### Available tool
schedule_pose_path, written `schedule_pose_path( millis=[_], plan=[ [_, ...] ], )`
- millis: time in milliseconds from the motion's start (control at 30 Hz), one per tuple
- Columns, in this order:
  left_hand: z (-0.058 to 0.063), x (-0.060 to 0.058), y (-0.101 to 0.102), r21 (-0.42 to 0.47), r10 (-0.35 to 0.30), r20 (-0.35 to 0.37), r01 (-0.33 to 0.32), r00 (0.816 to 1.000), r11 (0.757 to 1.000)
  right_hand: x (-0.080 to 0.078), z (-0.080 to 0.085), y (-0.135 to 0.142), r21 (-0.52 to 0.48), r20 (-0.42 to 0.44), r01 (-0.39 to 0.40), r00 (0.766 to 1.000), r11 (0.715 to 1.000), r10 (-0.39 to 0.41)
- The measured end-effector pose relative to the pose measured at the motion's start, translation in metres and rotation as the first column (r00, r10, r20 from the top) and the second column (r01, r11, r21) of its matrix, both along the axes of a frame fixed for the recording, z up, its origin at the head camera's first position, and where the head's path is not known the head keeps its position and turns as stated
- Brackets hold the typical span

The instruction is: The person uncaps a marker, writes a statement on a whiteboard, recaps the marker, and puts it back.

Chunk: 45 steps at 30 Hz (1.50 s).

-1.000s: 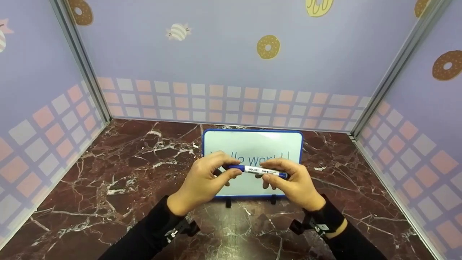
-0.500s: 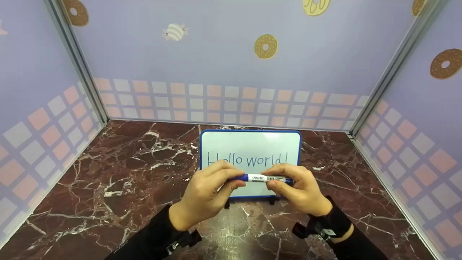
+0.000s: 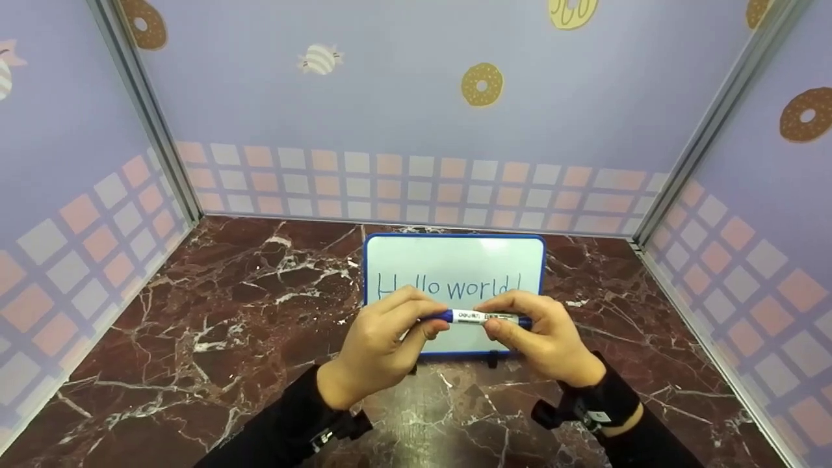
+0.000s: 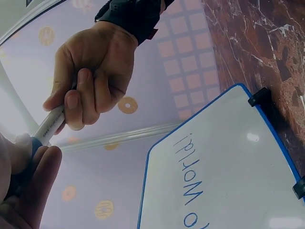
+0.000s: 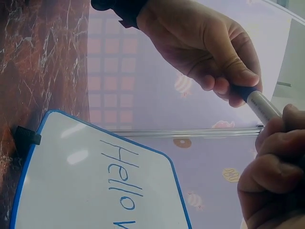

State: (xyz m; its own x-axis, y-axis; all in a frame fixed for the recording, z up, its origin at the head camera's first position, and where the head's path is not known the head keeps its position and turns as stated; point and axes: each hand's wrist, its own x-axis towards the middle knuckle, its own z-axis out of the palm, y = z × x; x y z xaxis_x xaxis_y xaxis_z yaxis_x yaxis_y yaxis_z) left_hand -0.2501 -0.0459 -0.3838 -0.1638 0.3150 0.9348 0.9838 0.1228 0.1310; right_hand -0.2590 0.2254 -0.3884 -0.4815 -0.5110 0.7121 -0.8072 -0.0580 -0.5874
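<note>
A whiteboard marker (image 3: 469, 317) with a white barrel and blue ends lies level between my two hands, in front of the whiteboard. My left hand (image 3: 383, 338) pinches its blue cap end between thumb and fingers. Around the barrel near the other end, my right hand (image 3: 546, 335) has its thumb and fingers curled. Behind them stands the blue-framed whiteboard (image 3: 455, 257), with "Hello world!" written on it in blue. In the left wrist view the marker (image 4: 51, 125) runs from one hand to the other. The cap (image 5: 244, 91) shows at the left hand's fingertips in the right wrist view.
The whiteboard stands on small black feet (image 3: 493, 359) on a dark red marbled tabletop (image 3: 260, 338). Lilac panels (image 3: 403, 97) with printed sweets and checks enclose the back and both sides. Grey metal posts (image 3: 156, 130) join the panels at the corners.
Both hands have lowered slightly with the marker, which now lies more level. More of the writing on the whiteboard shows above the hands. Both hands keep their hold on the marker.
</note>
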Motion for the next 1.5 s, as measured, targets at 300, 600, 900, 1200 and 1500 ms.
schedule_pose_path(
  millis=[300, 600, 900, 1200, 1500],
  plan=[
    [0.0, -0.007, -0.005, -0.07, 0.086, 0.017, -0.085, 0.996, 0.994, -0.008, 0.001, -0.001, 0.111, -0.378, 0.207, 0.913, 0.972, -0.151],
    [-0.011, -0.021, -0.01, -0.184, 0.224, -0.068, -0.232, 0.972, 0.955, -0.019, 0.002, 0.002, 0.108, -0.686, 0.466, 0.674, 0.878, -0.273],
    [-0.012, -0.032, -0.018, -0.177, 0.297, -0.097, -0.31, 0.95, 0.934, -0.028, 0.002, 0.013, 0.091, -0.696, 0.51, 0.647, 0.856, -0.311],
    [-0.01, -0.044, -0.033, -0.169, 0.375, -0.151, -0.398, 0.914, 0.902, -0.041, 0.003, 0.03, 0.059, -0.682, 0.567, 0.624, 0.822, -0.381],
    [-0.006, -0.056, -0.053, -0.195, 0.445, -0.126, -0.462, 0.886, 0.865, -0.049, 0.002, 0.051, 0.052, -0.621, 0.624, 0.632, 0.78, -0.464]
  ],
)
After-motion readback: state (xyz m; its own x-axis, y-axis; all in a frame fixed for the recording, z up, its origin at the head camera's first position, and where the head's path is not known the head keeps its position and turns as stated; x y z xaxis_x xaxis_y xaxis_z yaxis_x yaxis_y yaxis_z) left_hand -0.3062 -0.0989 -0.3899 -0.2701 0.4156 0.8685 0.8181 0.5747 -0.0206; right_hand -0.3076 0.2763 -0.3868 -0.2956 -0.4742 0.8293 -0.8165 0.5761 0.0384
